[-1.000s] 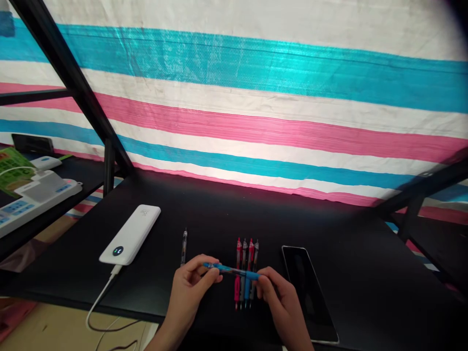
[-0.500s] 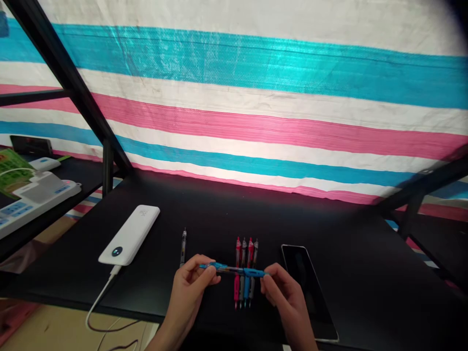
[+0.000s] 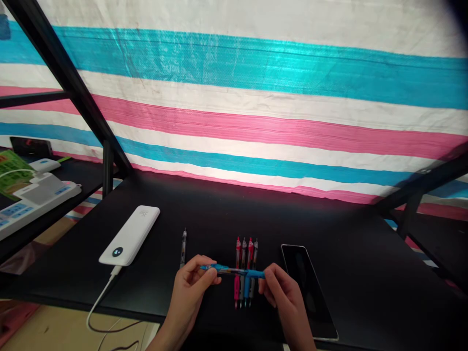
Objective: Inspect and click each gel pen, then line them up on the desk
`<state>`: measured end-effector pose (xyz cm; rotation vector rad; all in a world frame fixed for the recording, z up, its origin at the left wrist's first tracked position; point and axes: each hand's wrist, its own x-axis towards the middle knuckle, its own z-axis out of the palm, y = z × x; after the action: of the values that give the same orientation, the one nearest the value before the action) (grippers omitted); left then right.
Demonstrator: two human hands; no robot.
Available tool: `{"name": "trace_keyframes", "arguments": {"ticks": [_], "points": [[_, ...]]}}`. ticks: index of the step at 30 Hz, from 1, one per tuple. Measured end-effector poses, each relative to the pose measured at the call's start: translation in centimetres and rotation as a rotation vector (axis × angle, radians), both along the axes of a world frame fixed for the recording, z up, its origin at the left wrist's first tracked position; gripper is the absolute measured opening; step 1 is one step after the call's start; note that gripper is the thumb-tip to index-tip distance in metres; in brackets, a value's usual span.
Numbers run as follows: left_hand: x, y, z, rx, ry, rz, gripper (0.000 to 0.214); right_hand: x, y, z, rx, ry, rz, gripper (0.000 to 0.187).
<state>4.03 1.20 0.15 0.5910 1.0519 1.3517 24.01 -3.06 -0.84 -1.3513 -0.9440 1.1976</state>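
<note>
Black table point(image 3: 208, 204), smooth, dull sheen toward the far side. At its left: white power bank point(image 3: 130, 235), flat and slanted, small round display near its lower end; white cable point(image 3: 106, 281) runs from that end over the near edge. Next, a lone pen point(image 3: 183, 247) with clear barrel, its lower part hidden. Further right, four pens point(image 3: 243, 256) side by side, tips nearward: grips pink, grey, blue, grey from the left. Rightmost, a dark-screened phone point(image 3: 311, 292), pale rim, set aslant, partly covered.
</note>
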Motion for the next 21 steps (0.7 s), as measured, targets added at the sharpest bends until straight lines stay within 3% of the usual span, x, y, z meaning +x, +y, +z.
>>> {"name": "trace_keyframes", "arguments": {"ticks": [4,18,21], "points": [[0.03,-0.04,-0.07,0.01,-0.007,0.014,0.034,0.01,0.01,-0.13,0.007,0.021,-0.012,0.039],[-0.33,-0.02,-0.06,0.013,0.002,-0.006,0.031,-0.21,0.17,-0.61,-0.029,0.099,-0.022,0.044],[-0.26,0.0,-0.02,0.022,0.004,0.004,0.029,-0.25,0.17,-0.47,-0.03,0.113,-0.038,0.038]]}}
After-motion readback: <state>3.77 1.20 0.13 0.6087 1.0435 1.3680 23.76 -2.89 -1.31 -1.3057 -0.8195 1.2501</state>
